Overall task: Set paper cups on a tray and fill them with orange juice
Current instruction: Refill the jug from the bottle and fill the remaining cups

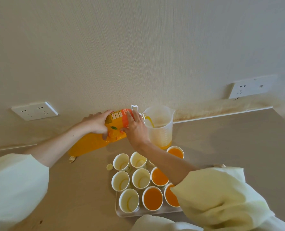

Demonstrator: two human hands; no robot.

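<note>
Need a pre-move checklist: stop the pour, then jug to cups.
1. Left grip and right grip both hold the juice bottle: ok.
2. Stream lands inside the measuring jug: ok.
3. Jug holds enough for all empties: cannot tell.
4. Five empty paper cups upright on the tray: ok.
5. Bottle cap within reach, on the counter beside the tray: ok.
6. Right sleeve clear of filled cups: not ok, it overlaps one in view.

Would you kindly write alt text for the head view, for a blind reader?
Left hand and right hand tip an orange juice bottle, pouring into a measuring jug. A tray nearby holds paper cups, some filled, some empty.
</note>
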